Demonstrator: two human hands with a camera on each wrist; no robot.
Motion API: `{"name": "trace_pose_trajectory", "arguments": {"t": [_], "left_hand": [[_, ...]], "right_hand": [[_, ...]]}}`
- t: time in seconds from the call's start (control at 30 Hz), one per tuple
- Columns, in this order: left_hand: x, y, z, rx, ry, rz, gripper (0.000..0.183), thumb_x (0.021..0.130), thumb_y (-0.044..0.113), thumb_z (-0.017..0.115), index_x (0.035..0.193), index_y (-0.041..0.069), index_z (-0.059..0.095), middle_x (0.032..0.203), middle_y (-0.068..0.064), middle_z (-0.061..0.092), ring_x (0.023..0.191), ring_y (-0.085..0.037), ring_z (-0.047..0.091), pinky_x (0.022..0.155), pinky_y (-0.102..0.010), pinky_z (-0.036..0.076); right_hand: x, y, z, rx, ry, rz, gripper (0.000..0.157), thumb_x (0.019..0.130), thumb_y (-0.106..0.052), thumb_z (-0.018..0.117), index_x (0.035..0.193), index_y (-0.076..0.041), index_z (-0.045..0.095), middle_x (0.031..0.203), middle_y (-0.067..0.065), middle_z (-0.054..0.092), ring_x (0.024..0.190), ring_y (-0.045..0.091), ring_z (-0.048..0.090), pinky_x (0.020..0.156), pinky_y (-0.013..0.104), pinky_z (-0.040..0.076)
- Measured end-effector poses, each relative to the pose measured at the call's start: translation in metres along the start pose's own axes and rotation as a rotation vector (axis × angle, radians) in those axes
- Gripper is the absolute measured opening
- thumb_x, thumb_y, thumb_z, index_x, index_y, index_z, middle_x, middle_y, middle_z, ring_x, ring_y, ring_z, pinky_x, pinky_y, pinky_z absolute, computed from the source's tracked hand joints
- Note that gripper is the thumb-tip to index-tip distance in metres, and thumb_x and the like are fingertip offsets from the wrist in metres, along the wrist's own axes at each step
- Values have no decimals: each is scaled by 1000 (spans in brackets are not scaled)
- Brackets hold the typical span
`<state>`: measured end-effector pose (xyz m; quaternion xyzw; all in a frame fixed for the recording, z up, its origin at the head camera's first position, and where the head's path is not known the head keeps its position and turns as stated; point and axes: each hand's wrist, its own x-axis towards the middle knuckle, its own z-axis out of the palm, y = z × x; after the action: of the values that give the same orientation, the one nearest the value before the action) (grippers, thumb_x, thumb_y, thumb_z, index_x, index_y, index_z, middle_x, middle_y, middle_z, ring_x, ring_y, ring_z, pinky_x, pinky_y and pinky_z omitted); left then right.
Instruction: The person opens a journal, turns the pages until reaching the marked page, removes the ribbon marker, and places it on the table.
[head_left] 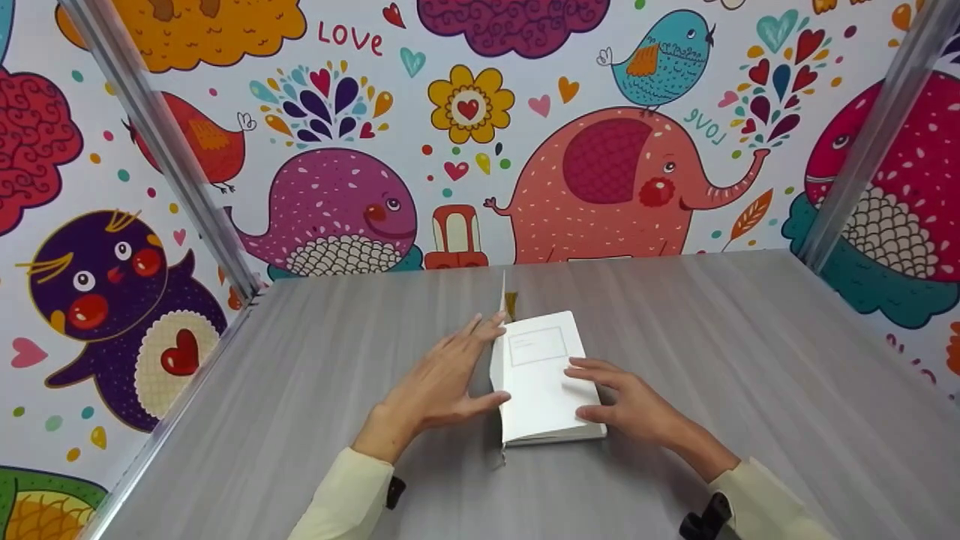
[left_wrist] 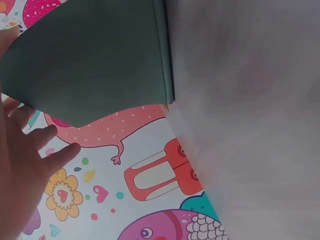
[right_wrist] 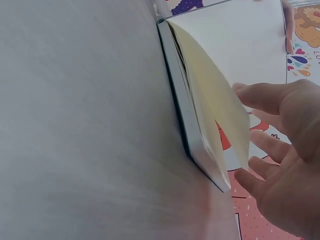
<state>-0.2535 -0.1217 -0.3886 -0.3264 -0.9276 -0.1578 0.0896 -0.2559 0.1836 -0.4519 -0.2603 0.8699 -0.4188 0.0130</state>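
A notebook (head_left: 536, 397) lies on the table with its front cover raised nearly upright on the left. In the left wrist view the cover's outer face (left_wrist: 100, 60) is dark green. My left hand (head_left: 442, 375) is at this cover, fingers stretched out along its edge and thumb apart from them. My right hand (head_left: 645, 409) is at the notebook's right side, thumb and fingers loosely spread at the edge of a white page with a printed box. In the right wrist view that page (right_wrist: 215, 95) bows up off the page block, its free edge beside the thumb and fingertips.
Under the notebook is a grey wood-grain table (head_left: 337, 322). A thin ribbon (head_left: 503, 456) hangs out at its near end, and a gold-brown strip (head_left: 511, 304) shows at its far end. A cartoon-printed wall (head_left: 465, 180) and metal posts (head_left: 169, 150) stand behind.
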Motion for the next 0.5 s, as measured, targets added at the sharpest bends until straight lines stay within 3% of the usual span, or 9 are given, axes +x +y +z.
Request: {"name": "trace_pose_trajectory", "arguments": {"t": [0.23, 0.43, 0.5], "left_hand": [[-16, -12, -4, -17, 30, -7, 81, 89, 58, 63, 154, 16, 37, 167, -2, 27, 153, -33, 28, 120, -56, 31], [-31, -22, -10, -2, 59, -10, 75, 92, 56, 61, 150, 12, 45, 165, -7, 33, 151, -38, 31, 120, -58, 31], [-35, -25, -12, 5, 63, -21, 74, 92, 57, 60, 149, 12, 47, 164, -8, 35, 151, -39, 32, 120, -58, 30]], "right_hand": [[-2, 3, 0, -1, -5, 11, 63, 85, -28, 80, 141, -9, 59, 154, 16, 47, 144, 42, 40, 114, 26, 39], [-2, 3, 0, 87, -14, 38, 69, 84, -20, 81, 145, -3, 52, 159, 23, 36, 147, 46, 34, 113, 54, 39], [-2, 3, 1, 132, -22, 45, 73, 84, -16, 81, 147, 0, 48, 161, 26, 30, 147, 48, 32, 111, 57, 38]]}}
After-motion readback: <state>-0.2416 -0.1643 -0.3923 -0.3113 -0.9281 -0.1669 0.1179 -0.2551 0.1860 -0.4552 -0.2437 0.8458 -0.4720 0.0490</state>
